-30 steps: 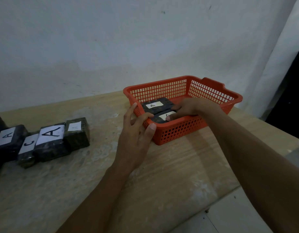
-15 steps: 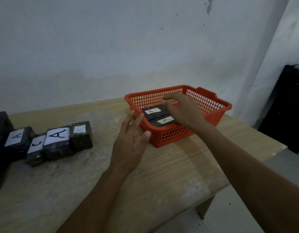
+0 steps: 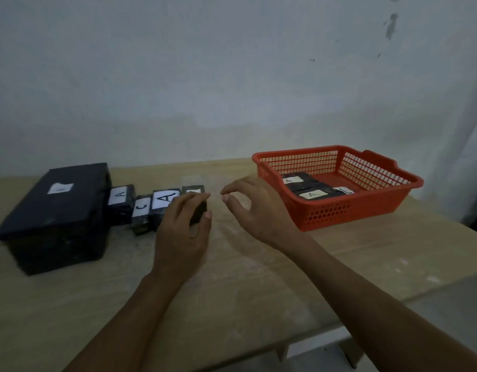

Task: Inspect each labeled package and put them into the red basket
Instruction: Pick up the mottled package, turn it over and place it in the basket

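Basket (image 3: 336, 210): red plastic, walls in open grid lattice, floor solid red. Packages in basket (image 3: 309, 189): black wrap, each with a pale yellowish-white label; black "A" legible on two, the third label's letter is partly hidden.

Row of packages on table (image 3: 140, 208), left of centre: black to dark olive wrap, white labels, black letters "A", "C", "A" from left to right. The rightmost label is white, letter unreadable.

Large box (image 3: 57, 218), far left: black, one small white label on lid, mark blurred.

Table (image 3: 258, 277): light tan wood grain with pale whitish scuffs. Wall (image 3: 232, 76): dull grey-white, a few dark specks upper right.
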`<state>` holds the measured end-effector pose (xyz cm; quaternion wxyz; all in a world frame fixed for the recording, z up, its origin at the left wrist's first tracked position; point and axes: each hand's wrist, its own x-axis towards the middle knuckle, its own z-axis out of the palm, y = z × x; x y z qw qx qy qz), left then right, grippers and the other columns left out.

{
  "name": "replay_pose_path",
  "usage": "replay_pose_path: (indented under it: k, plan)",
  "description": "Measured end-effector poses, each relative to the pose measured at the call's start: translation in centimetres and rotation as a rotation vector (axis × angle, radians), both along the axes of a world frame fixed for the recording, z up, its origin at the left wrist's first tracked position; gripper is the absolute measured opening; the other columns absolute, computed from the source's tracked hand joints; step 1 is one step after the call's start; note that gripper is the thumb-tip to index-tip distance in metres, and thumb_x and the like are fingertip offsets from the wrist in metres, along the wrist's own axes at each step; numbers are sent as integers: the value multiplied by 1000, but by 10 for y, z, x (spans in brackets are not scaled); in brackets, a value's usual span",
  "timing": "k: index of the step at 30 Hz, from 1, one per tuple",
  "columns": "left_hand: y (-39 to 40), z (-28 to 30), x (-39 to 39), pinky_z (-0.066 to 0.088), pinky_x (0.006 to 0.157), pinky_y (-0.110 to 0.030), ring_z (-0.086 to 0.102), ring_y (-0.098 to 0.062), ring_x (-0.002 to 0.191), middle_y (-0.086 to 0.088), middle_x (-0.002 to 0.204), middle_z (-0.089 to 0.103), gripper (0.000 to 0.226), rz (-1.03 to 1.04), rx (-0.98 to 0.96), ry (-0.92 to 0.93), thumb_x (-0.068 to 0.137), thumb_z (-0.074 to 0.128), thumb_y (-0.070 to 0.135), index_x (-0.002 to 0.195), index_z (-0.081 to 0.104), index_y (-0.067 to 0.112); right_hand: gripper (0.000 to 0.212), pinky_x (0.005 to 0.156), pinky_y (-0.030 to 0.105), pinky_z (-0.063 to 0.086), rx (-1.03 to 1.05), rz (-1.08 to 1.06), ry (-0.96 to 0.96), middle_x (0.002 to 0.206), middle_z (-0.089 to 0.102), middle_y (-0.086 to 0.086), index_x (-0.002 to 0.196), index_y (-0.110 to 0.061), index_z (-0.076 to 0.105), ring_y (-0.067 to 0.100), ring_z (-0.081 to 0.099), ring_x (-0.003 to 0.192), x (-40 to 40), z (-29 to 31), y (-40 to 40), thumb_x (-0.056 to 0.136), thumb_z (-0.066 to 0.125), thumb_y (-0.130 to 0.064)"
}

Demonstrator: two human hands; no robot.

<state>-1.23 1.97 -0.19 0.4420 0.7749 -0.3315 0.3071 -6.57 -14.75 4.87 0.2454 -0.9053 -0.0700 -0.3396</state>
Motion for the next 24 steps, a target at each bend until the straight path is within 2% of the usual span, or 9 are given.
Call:
replay_pose_path:
  k: [3,7,11,13,15,17,21,24]
  plan:
    - [22,-3,10,54,92,-38,56,-24,115,-11,128,56,42,57,16,15,95,46,33,128,59,11,22,92,35,51,69,8,93,116,68,-7,114,-23,70,9,58,108,11,-10,18,99,58,-31]
    - [38,-4,22,52,91,-33,55,-19,112,-6,127,55,31,127,-27,82,96,56,13,127,60,15,30,88,30,49,284,-9,295,125,58,-4,129,-30,59,15,59,111,23,-28,37,100,56,-35]
    - [37,-2,30,51,77,-27,54,-4,89,7,115,54,25,146,-142,167,96,54,13,116,64,23,49,104,42,46,412,-120,372,142,49,2,148,-41,36,22,53,126,39,-48,46,101,43,-53]
    - [34,-2,34,49,75,-23,52,2,83,8,113,55,22,170,-179,191,96,54,13,111,66,24,53,104,42,42,345,-164,403,145,47,4,151,-49,26,26,49,130,49,-50,48,100,37,-59]
    - [31,-3,38,46,74,-16,53,8,85,6,112,57,20,184,-199,216,96,55,13,108,67,24,54,99,42,41,196,-197,435,142,50,4,149,-53,24,29,49,127,59,-51,52,98,33,-66]
    - [30,-4,40,42,74,-7,52,12,87,4,111,59,20,189,-205,232,95,55,13,106,68,24,53,93,42,43,117,-242,424,135,58,1,143,-52,32,30,53,121,66,-52,56,94,32,-71]
    - [26,-4,41,38,75,-2,53,6,87,5,111,58,19,200,-199,256,95,56,13,104,69,24,47,79,36,47,160,-293,318,117,69,-4,125,-40,45,24,64,104,69,-52,58,89,46,-71]
    - [24,-4,40,39,72,-1,53,13,89,9,110,56,20,186,-182,247,96,56,12,104,68,25,35,72,33,48,259,-302,282,108,70,-3,113,-35,44,22,64,91,66,-49,57,90,53,-61]
